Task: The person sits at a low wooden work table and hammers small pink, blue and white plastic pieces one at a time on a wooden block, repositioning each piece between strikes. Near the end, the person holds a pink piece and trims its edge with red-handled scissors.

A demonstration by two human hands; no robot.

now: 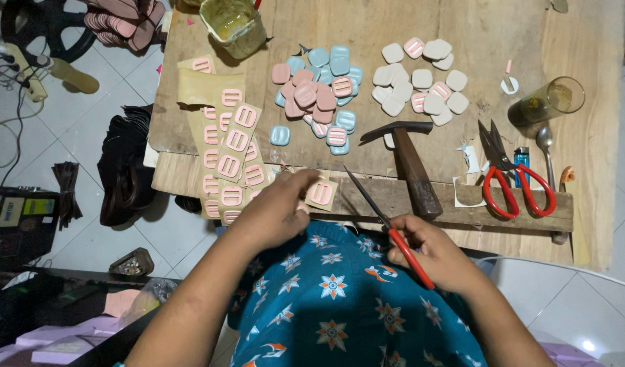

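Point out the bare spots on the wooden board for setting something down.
Bare wood runs along the far edge beyond the white buckle pile and between the hammer and the drinking glass. Crowded: the tan strips, the pink and blue pile, and around the red-handled shears.

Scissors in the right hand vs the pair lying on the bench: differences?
The scissors in the right hand are held, blades pointing up-left over the bench edge; the scissors on the bench lie untouched beside a lighter. The held pair's handles are mostly hidden by fingers; the resting pair shows both red loops. The held blades look slimmer. Both have red handles and dark blades.
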